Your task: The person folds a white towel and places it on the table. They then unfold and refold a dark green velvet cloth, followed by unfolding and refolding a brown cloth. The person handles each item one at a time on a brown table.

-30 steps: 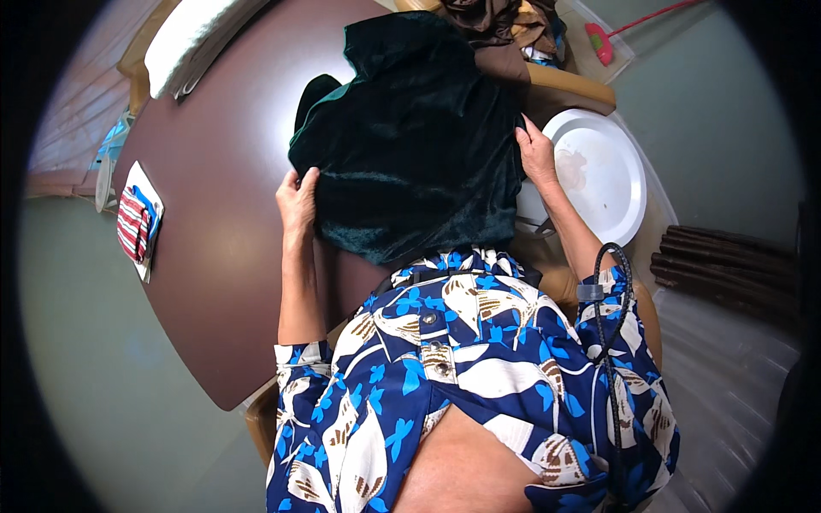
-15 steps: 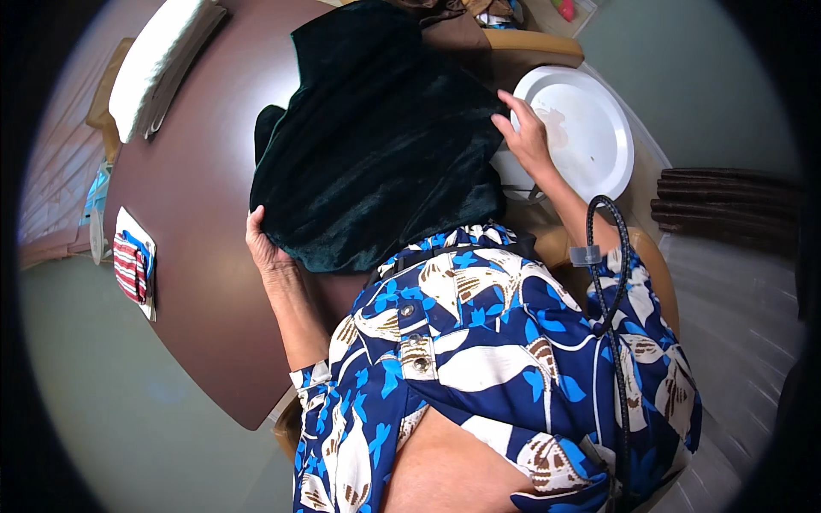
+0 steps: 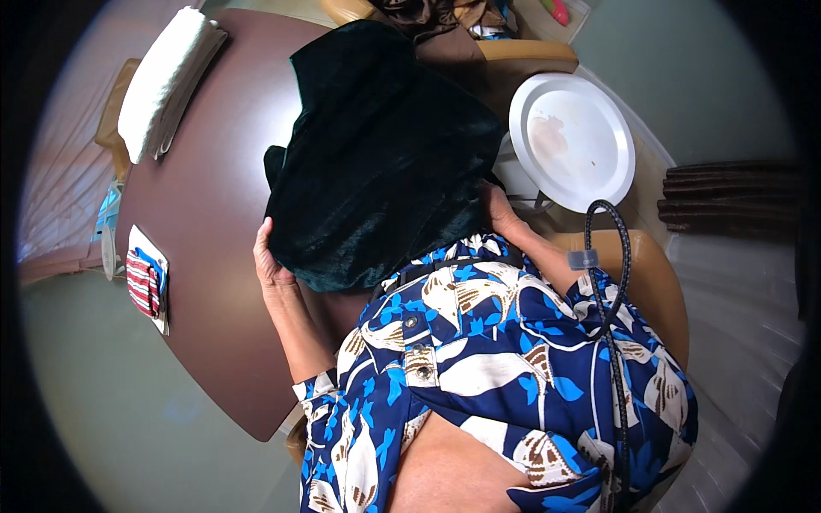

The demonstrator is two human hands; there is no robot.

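Right hand [image 3: 500, 212] lower, perhaps under cloth-edge [image 3: 486, 162]

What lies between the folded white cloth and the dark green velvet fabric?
Only bare brown tabletop, seen in the head view, separates the cloth from the velvet fabric.

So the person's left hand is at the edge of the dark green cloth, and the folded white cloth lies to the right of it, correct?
Wrong side: the head view shows the folded white cloth left of the dark green cloth. The left hand is at its edge.
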